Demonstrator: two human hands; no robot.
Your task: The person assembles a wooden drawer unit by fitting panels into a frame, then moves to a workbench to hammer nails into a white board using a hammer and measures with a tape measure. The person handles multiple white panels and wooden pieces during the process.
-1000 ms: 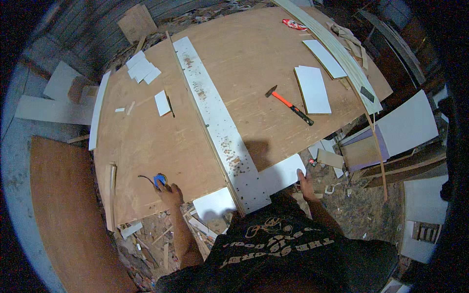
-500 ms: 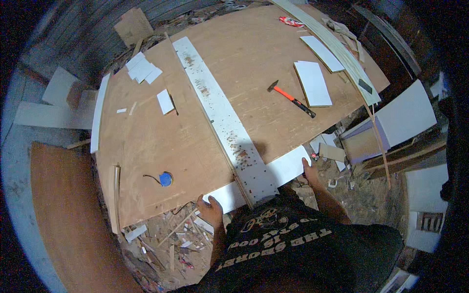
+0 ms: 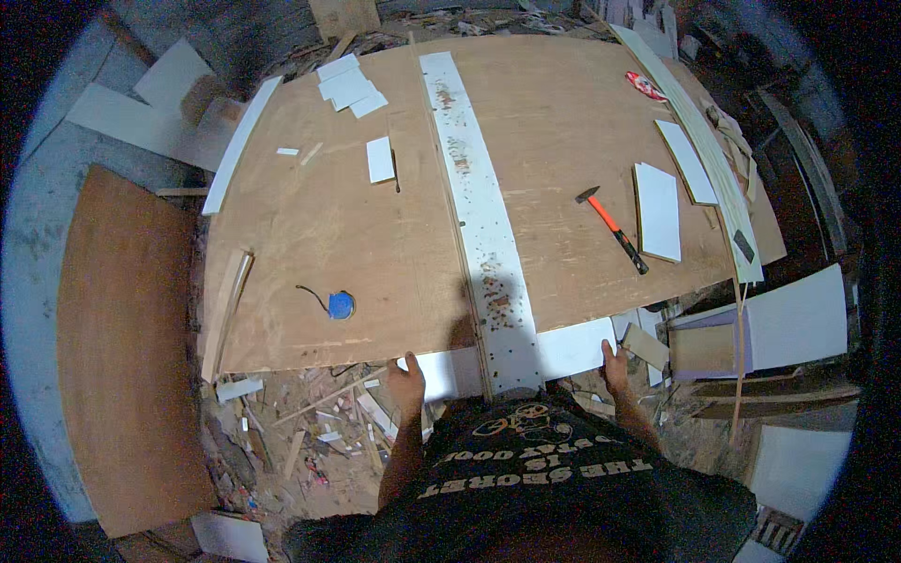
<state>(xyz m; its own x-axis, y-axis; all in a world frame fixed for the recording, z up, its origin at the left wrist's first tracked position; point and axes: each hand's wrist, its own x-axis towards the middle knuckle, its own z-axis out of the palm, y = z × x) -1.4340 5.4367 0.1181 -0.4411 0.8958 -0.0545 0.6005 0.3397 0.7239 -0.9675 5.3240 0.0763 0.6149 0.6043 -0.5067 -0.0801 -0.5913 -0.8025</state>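
Note:
My left hand (image 3: 406, 383) and my right hand (image 3: 614, 366) are closed on opposite ends of a white board (image 3: 574, 348). This board lies crosswise at the near edge of the brown plywood sheet (image 3: 394, 272). Its middle is hidden beneath a long white plank (image 3: 481, 206), which is speckled with holes and brown marks and reaches from my shirt to the far edge. To the right of the plank lies a hammer (image 3: 612, 230) with an orange and black handle. On the left rests a blue tape measure (image 3: 341, 305).
White offcuts (image 3: 349, 86) lie at the far left, and more white pieces (image 3: 659, 211) at the right beside a long pale strip (image 3: 699, 150). Wood scraps (image 3: 324, 427) litter the floor below. A brown panel (image 3: 131, 357) stands at the left.
My view has turned, so the tabletop sits straighter in the picture. Both hands keep their hold on the white board; the other pieces lie as before.

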